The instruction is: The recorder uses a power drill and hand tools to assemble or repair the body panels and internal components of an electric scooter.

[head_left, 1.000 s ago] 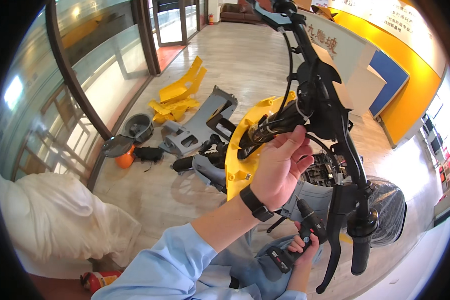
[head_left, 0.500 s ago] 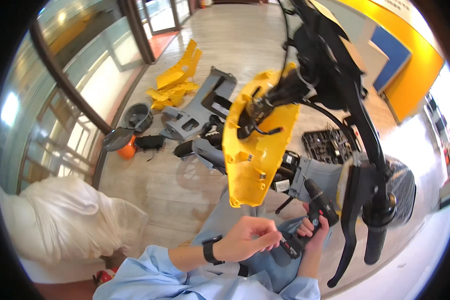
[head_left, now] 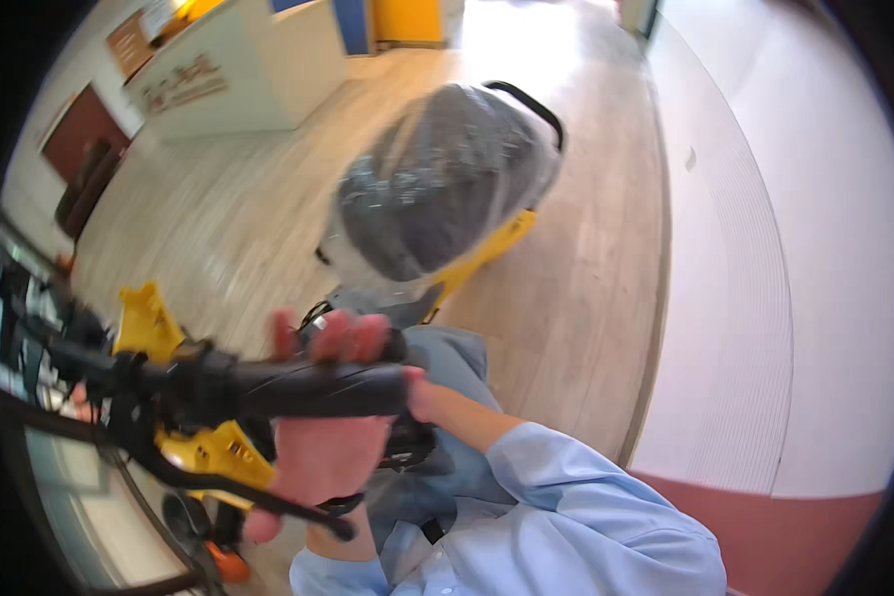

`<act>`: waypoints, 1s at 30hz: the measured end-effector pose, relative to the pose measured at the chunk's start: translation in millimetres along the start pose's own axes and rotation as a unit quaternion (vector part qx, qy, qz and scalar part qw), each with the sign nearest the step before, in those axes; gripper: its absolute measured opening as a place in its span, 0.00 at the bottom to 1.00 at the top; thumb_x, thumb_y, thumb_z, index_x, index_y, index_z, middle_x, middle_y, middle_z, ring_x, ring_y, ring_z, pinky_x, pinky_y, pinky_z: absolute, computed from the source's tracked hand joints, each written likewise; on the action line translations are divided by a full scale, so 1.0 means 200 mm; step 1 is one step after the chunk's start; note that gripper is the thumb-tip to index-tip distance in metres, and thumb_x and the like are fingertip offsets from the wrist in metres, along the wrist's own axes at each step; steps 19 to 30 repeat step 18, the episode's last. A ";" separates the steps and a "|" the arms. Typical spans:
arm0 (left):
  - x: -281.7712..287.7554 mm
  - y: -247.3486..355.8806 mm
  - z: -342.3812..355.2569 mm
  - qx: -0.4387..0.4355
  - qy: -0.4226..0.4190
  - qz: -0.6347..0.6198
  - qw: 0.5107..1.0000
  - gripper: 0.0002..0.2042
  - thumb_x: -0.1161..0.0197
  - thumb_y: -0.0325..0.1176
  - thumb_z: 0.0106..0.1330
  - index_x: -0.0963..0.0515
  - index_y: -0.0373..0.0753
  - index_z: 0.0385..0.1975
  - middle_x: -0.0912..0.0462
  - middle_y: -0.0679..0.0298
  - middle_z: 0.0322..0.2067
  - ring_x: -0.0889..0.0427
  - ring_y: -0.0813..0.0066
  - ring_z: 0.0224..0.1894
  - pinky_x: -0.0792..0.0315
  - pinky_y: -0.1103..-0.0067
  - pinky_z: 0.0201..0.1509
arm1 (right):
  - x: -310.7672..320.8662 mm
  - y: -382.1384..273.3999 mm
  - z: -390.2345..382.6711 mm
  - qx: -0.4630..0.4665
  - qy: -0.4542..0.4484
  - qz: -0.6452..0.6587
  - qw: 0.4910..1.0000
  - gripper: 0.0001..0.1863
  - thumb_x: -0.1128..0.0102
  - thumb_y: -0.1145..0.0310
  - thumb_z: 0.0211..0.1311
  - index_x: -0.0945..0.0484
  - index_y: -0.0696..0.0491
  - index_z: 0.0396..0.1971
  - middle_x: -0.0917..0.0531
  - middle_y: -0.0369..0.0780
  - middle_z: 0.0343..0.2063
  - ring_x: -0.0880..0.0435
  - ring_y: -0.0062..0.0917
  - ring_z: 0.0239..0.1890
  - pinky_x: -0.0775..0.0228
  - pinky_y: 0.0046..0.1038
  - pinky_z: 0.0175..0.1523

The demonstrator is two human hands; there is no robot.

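A black handlebar grip point(head_left: 318, 390) crosses the view close up, left of centre. Behind it my left hand point(head_left: 330, 459), wearing a dark band on the wrist, is turned palm up. Its fingers show blurred above the grip and the thumb sticks out to the left, near the black brake lever point(head_left: 258, 497); I cannot tell whether the hand touches the grip. My right hand point(head_left: 420, 395) is mostly hidden by the grip's end. It is closed on a black cordless drill point(head_left: 407, 443), of which only parts show above and below the grip.
A scooter seat point(head_left: 437, 179) wrapped in clear plastic lies ahead, with a yellow side panel point(head_left: 487, 253) below it. Yellow body panels point(head_left: 214, 459) hang by the handlebar at left. An orange object point(head_left: 228, 564) is low left. A pale wall point(head_left: 725, 248) bounds the right side.
The view has swung right, bringing the wrapped seat to the middle and the handlebar to the left. My left hand has come away from the drill and turned palm up, fingers spread.
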State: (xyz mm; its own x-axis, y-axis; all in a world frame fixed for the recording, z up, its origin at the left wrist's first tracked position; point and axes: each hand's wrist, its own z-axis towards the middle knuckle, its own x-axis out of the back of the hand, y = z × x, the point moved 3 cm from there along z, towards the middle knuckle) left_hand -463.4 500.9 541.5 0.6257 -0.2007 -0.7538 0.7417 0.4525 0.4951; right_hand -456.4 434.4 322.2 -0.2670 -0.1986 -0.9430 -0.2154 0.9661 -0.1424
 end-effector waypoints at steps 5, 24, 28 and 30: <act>0.02 -0.01 0.04 -0.096 -0.021 0.040 0.994 0.48 0.22 0.34 0.30 0.45 0.42 0.55 0.37 0.67 0.49 0.37 0.63 0.59 0.53 0.61 0.70 | -0.01 -0.05 -0.19 0.014 -0.026 -0.022 0.999 0.15 0.50 0.58 0.57 0.27 0.49 0.42 0.36 0.30 0.13 0.39 0.15 0.12 0.42 0.23 0.22; 0.01 -0.05 0.11 -0.112 0.004 0.066 0.992 0.26 0.33 0.32 0.46 0.38 0.48 0.45 0.31 0.73 0.38 0.28 0.80 0.45 0.39 0.65 0.63 | 0.13 -0.22 -0.39 0.089 -0.099 -0.016 0.991 0.23 0.53 0.57 0.59 0.32 0.49 0.54 0.34 0.30 0.13 0.36 0.15 0.12 0.37 0.24 0.24; 0.01 -0.05 0.11 -0.112 0.004 0.066 0.992 0.26 0.33 0.32 0.46 0.38 0.48 0.45 0.31 0.73 0.38 0.28 0.80 0.45 0.39 0.65 0.63 | 0.13 -0.22 -0.39 0.089 -0.099 -0.016 0.991 0.23 0.53 0.57 0.59 0.32 0.49 0.54 0.34 0.30 0.13 0.36 0.15 0.12 0.37 0.24 0.24; 0.01 -0.05 0.11 -0.112 0.004 0.066 0.992 0.26 0.33 0.32 0.46 0.38 0.48 0.45 0.31 0.73 0.38 0.28 0.80 0.45 0.39 0.65 0.63 | 0.13 -0.22 -0.39 0.089 -0.099 -0.016 0.991 0.23 0.53 0.57 0.59 0.32 0.49 0.54 0.34 0.30 0.13 0.36 0.15 0.12 0.37 0.24 0.24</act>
